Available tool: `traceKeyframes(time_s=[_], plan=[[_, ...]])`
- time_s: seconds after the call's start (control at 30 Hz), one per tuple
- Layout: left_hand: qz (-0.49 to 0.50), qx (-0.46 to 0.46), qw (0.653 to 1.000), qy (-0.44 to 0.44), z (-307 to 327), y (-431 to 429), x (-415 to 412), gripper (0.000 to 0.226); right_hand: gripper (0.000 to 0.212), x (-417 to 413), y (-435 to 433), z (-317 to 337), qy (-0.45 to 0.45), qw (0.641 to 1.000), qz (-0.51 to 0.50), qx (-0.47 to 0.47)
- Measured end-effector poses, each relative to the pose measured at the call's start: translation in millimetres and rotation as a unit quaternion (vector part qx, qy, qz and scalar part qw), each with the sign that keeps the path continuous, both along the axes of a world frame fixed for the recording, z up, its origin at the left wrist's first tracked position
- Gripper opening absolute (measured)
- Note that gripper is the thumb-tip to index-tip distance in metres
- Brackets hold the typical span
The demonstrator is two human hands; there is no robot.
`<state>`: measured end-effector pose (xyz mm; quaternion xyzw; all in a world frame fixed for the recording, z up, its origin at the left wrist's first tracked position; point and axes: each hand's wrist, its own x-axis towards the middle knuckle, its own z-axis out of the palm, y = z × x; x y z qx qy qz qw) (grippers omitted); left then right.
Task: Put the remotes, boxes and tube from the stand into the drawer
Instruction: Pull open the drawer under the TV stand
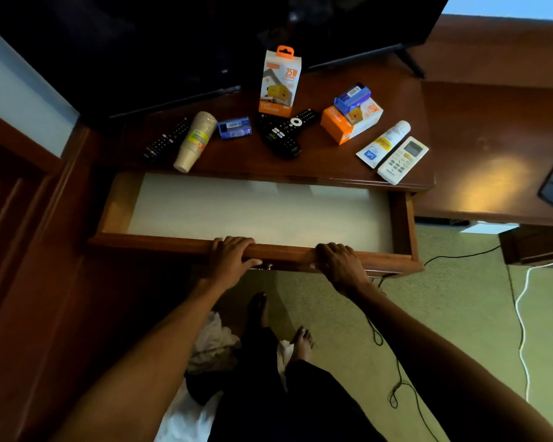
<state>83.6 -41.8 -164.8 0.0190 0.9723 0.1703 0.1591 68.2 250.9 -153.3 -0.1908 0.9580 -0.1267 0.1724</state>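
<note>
Wooden drawer [406,224] stands open and bare, both hands curled over its front edge: left hand [232,255], right hand [340,264]. On the stand [332,167] behind wait light, rigid boxes like the upright one [280,81], slim remotes [286,132] best gripped across their sides, and a soft tube [384,142].

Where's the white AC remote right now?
Head view: the white AC remote lies at the stand's right front corner, beside the tube.

Remotes [284,132], boxes [348,122], tube [384,142] on stand [300,161], drawer [262,215] before it
</note>
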Motion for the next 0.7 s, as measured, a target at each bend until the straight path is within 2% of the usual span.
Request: traceKeyframes(time_s=[0.27, 0.47, 0.6, 0.7], plan=[[-0.007, -0.001, 1.000, -0.004, 6, 3, 34, 0.050, 0.032, 34, 1, 4, -0.028, 0.999, -0.014, -0.009], [-0.013, 0.018, 0.999, -0.025, 11, 1, 48, 0.046, 0.041, 43, 3, 10, -0.067, 0.998, -0.009, 0.001], [0.022, 0.109, 0.990, -0.084, 35, -9, 34, 0.041, 0.056, 11, -7, 31, -0.174, 0.984, 0.012, 0.039], [0.058, 0.167, 0.984, -0.019, 69, -33, 7, 0.034, 0.057, -21, -25, 52, -0.174, 0.985, 0.018, 0.013]])
